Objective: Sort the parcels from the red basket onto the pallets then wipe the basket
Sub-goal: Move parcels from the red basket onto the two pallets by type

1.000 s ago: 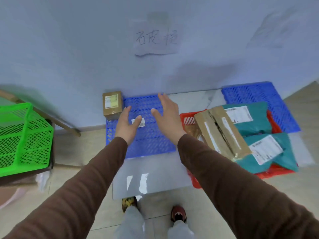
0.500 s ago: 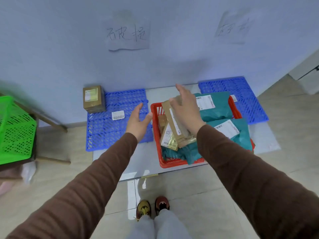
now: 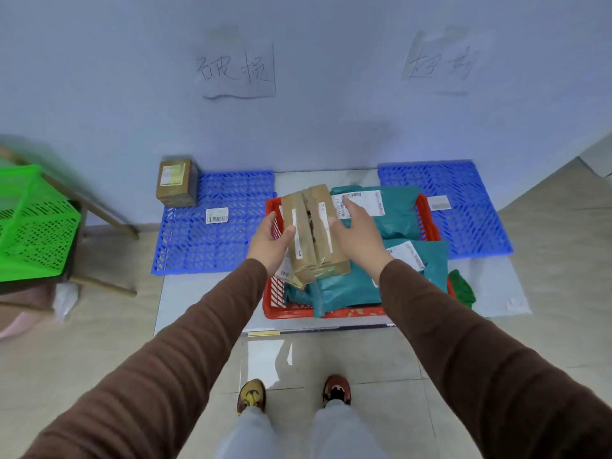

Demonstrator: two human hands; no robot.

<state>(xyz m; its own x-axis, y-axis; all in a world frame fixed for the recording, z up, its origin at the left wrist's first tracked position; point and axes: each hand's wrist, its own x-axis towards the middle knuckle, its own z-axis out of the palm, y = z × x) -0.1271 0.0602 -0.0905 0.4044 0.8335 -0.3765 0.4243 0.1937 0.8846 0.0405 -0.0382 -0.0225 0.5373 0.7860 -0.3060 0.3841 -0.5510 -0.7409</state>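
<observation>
A person in brown sleeves is standing over a red basket (image 3: 427,217) that is sitting on a pale floor mat (image 3: 202,299) between two blue pallets. Both hands are reaching down to a long cardboard parcel (image 3: 314,233) banded with brown tape, which is lying tilted on top of the basket's load, its far end toward the wall and its near end over the basket's middle. The left hand (image 3: 270,246) is lying against the parcel's left side with its thumb hooked over the top edge and its fingers running along the side wall, so it is clasping the box. The right hand (image 3: 356,231) is pressing on the parcel's right side with fingers spread and fairly straight, laid flat rather than curled around it. Beneath and to the right of the box, several teal mailer bags (image 3: 394,210) with white labels are filling the basket, one spilling over its right rim. The left pallet (image 3: 205,240) is carrying a small brown box (image 3: 177,182) at its far left corner, against the wall, and a white barcode label (image 3: 217,215) is lying flat near its middle. The right pallet (image 3: 470,200) is holding a small white label (image 3: 438,203) near its left edge. Handwritten paper signs (image 3: 236,69) are hanging on the wall above each pallet. A green basket (image 3: 33,226) is resting on a stand at the far left.
</observation>
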